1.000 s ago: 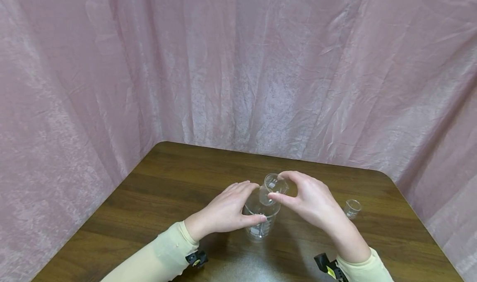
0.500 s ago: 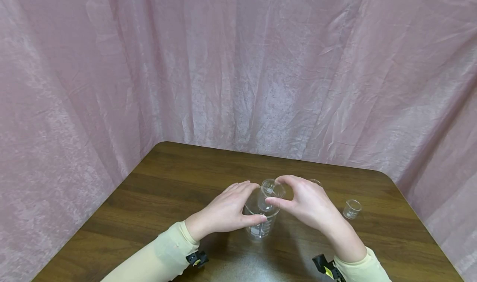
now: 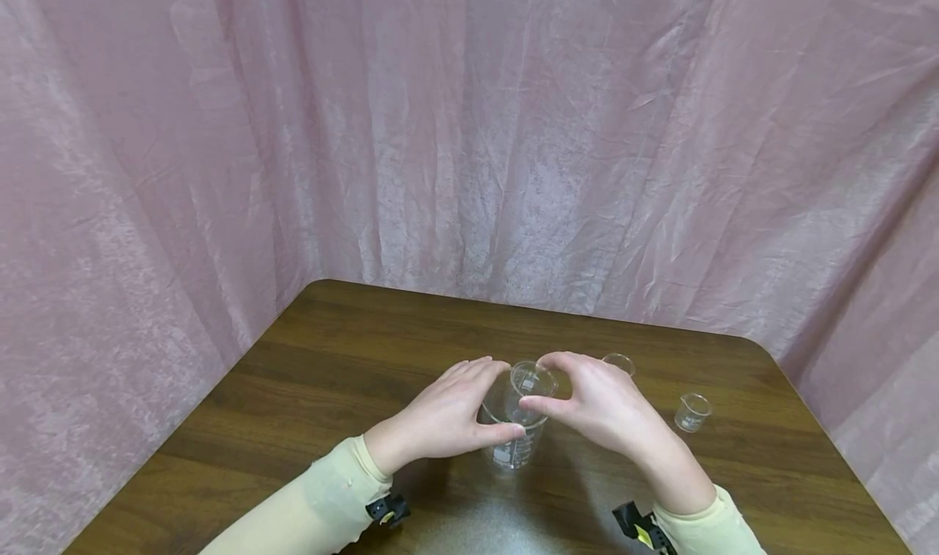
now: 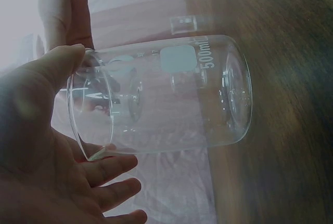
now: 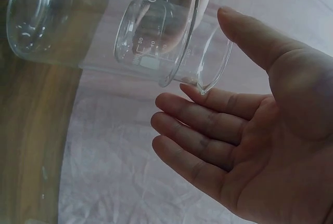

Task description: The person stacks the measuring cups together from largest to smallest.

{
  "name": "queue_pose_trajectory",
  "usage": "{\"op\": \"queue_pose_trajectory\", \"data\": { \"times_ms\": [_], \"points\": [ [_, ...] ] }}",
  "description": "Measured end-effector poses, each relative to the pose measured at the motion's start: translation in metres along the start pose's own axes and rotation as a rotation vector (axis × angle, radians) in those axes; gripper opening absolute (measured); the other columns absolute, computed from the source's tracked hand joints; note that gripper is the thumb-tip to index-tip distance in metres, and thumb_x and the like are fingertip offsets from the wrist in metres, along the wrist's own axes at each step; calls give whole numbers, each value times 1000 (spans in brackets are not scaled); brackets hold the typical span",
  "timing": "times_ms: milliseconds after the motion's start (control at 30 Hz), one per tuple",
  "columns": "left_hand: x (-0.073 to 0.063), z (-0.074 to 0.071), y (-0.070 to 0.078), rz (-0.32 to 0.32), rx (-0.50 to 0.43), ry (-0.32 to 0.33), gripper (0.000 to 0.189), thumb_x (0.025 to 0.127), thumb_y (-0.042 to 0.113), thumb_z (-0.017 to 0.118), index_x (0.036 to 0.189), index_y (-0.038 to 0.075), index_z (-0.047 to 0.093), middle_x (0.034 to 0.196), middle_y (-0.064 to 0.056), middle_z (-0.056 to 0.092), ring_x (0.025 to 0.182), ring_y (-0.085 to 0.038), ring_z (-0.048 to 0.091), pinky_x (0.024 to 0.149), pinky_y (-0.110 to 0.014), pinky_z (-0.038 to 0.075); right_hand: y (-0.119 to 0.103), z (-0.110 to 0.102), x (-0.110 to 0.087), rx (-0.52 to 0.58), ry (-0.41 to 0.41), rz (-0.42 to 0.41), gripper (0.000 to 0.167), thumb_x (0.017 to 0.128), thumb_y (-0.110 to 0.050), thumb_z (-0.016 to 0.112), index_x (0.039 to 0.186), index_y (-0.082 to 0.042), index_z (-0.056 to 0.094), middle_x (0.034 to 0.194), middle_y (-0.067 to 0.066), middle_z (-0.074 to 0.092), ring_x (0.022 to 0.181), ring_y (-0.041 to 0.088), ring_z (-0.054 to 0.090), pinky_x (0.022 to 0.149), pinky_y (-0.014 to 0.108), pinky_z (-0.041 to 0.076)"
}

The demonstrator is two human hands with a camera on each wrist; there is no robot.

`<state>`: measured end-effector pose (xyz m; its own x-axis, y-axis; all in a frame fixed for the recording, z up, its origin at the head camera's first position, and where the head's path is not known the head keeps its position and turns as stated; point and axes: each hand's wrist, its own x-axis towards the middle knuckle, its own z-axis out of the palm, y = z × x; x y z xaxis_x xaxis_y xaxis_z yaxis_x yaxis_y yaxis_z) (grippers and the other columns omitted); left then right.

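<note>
A large clear glass beaker (image 3: 512, 455), marked 500 ml in the left wrist view, stands upright on the table. My left hand (image 3: 447, 412) holds it near the rim between thumb and index finger, the other fingers spread. My right hand (image 3: 605, 400) pinches a smaller glass beaker (image 3: 530, 382) by its rim with thumb and index finger. In the right wrist view this smaller beaker (image 5: 151, 52) is partly inside the large beaker (image 5: 57, 31), its spout and rim sticking out past the large rim. The remaining right fingers extend below it.
On the brown wooden table (image 3: 352, 335), a tiny beaker (image 3: 693, 413) stands to the right. Another beaker (image 3: 619, 364) shows only its rim behind my right hand. Pink curtains (image 3: 469, 131) hang around the table's far and side edges.
My right hand has moved down and slightly left, lowering the smaller beaker into the large one. A beaker rim has come into view behind it. The left hand has stayed still.
</note>
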<state>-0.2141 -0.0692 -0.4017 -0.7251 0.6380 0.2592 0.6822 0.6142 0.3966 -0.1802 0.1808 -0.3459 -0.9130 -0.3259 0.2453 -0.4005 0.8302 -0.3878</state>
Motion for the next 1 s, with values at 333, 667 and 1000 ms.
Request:
{"op": "queue_pose_trajectory", "data": {
  "times_ms": [333,667,1000],
  "points": [
    [1,0,1,30,6,24,72,97,62,78,149,17,58,139,1,66,140,-26,58,123,-49,43,2,3,1,3,-25,-12,66,92,-62,84,133,-11,76,128,2,78,120,29,73,100,55,59],
    [0,-1,2,30,-8,25,70,97,62,78,148,18,58,134,4,66,133,-23,61,119,-49,47,3,6,1,-8,-44,-22,64,89,-60,87,131,-12,77,126,0,78,118,27,73,98,53,60],
    [0,0,0,22,-2,22,74,98,65,76,151,17,58,140,0,66,143,-29,57,124,-51,42,4,9,2,-11,-42,-50,60,88,-58,89,128,-15,77,124,-4,78,114,24,74,95,52,60]
  ]
}}
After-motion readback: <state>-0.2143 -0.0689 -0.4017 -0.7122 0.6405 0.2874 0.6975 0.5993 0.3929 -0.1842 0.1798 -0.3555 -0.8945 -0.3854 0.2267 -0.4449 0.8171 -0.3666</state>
